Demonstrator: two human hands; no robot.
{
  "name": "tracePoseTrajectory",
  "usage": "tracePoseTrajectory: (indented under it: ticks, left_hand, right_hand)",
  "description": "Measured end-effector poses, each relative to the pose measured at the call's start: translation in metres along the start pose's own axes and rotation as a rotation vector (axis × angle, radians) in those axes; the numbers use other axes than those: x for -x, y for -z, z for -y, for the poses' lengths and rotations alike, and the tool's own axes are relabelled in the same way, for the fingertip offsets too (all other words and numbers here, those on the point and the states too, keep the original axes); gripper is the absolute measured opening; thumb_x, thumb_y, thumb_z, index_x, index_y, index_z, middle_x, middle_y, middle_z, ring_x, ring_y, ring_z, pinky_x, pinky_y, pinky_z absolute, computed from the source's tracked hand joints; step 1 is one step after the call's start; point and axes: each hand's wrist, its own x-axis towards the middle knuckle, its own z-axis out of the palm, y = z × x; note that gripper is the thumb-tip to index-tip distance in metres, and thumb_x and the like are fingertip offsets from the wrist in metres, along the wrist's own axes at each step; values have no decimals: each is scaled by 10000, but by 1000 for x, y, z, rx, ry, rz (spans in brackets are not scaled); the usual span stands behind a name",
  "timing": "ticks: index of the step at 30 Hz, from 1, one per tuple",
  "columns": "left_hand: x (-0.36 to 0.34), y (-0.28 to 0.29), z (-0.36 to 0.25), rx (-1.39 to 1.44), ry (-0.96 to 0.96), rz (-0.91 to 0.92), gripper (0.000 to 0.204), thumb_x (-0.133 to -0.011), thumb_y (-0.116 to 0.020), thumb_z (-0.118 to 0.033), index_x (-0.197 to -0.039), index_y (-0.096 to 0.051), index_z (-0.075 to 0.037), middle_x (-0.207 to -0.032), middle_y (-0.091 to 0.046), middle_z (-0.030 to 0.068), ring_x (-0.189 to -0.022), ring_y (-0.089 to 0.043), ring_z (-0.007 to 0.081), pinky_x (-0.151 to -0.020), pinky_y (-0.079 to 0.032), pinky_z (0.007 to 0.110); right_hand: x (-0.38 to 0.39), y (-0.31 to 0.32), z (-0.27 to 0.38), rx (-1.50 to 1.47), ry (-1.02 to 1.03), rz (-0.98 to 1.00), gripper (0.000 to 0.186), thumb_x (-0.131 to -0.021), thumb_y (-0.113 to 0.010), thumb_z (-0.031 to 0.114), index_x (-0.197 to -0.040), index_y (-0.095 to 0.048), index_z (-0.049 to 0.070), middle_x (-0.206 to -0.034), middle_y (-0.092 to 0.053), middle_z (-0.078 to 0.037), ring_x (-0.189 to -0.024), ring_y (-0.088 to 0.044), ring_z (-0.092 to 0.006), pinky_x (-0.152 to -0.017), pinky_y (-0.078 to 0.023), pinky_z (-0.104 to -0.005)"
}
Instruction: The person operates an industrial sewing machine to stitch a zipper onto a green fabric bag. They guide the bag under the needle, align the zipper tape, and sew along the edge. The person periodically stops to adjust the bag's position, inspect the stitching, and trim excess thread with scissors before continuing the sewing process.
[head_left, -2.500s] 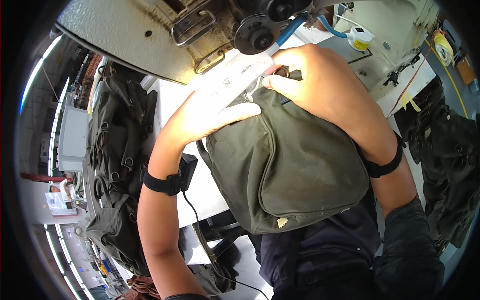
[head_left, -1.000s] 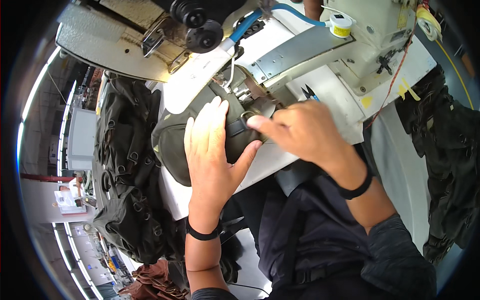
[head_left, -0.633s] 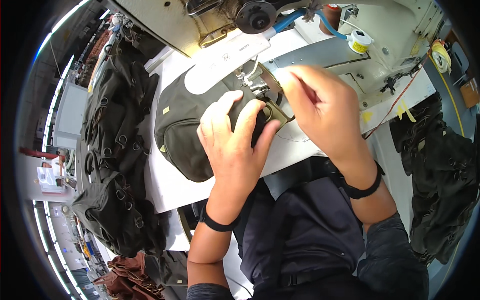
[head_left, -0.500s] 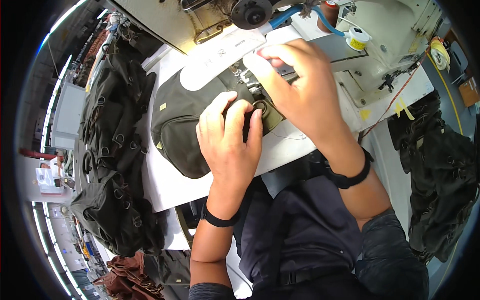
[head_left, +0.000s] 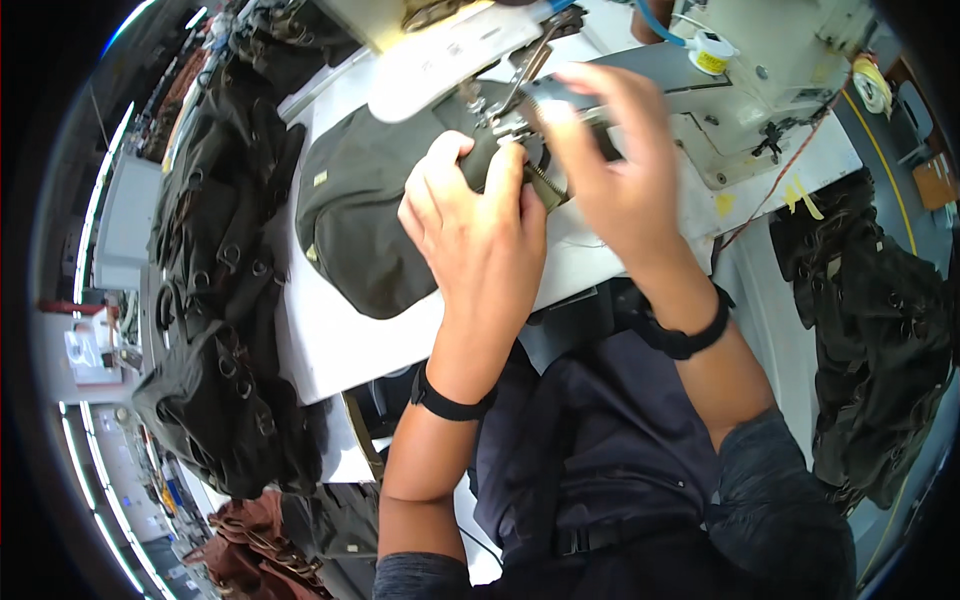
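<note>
A dark olive bag (head_left: pixel 360 240) lies on the white table (head_left: pixel 330 355), with one edge at the sewing machine's metal presser foot (head_left: pixel 495 122). My left hand (head_left: pixel 475 235) presses on the bag with curled, closed fingers, their tips just below the foot. A brass zipper (head_left: pixel 548 185) runs beside those fingertips. My right hand (head_left: pixel 625 175) is raised at the right of the foot, over the upper part of the zipper. Motion smears its thumb and forefinger, so what they hold, if anything, is unclear. A white plate covers part of the view above the bag.
Heaped olive bags (head_left: pixel 220 260) line the table's left side, with brown bags (head_left: pixel 250 560) below them. More olive bags (head_left: pixel 870 360) hang at the right. The machine body (head_left: pixel 780 50) fills the upper right, near a white round device (head_left: pixel 708 55) on a blue tube.
The bag, earlier lifted toward my body in both hands, now lies flat at the presser foot. Since half a second ago, my left hand has shifted upward and my right hand has moved slightly rightward.
</note>
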Motion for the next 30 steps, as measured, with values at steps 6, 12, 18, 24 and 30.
tracePoseTrajectory:
  ticks: [6, 12, 18, 24, 30]
  left_hand:
    - [-2, 5, 16, 236, -148, -175, 247, -811, -817, -5, -966, -628, -40, -1110, -657, 166, -1076, -653, 349, -920, -540, 413]
    - [17, 13, 30, 246, -152, -43, 300, -843, -826, -30, -1117, -705, -44, -1177, -702, 136, -1174, -652, 334, -1015, -517, 432]
    - [13, 17, 22, -38, -245, -42, 411, -902, -788, -94, -1306, -714, -96, -1368, -678, 98, -1316, -573, 326, -1120, -433, 443]
    - [19, 18, 31, 153, -194, 17, 453, -915, -761, -62, -1361, -681, -55, -1399, -683, 152, -1274, -647, 324, -1105, -453, 426]
    - [8, 37, 22, 314, -16, 155, 388, -1004, -662, -65, -1384, -640, 12, -1376, -680, 204, -1243, -662, 353, -1079, -476, 423]
  right_hand:
    - [53, 43, -4, -867, -842, 29, 250, -1025, -667, 107, -1237, -680, -24, -1161, -715, -56, -1126, -653, -143, -1009, -501, -323]
    - [61, 3, -5, -1106, -787, 294, 223, -1009, -668, 128, -1182, -732, 3, -1175, -758, -90, -1188, -662, -160, -1069, -485, -328]
    - [60, 2, -27, -635, -333, 493, 319, -916, -763, 144, -1212, -728, 29, -1102, -779, -94, -1005, -718, -187, -948, -546, -338]
    - [59, 11, -2, -1031, -919, 544, 258, -998, -720, 98, -1214, -719, -43, -1006, -721, -1, -968, -667, -76, -917, -541, -283]
    - [49, 20, 32, -776, -778, 432, 398, -980, -758, 198, -1287, -707, -51, -940, -723, 5, -857, -592, -30, -718, -501, -230]
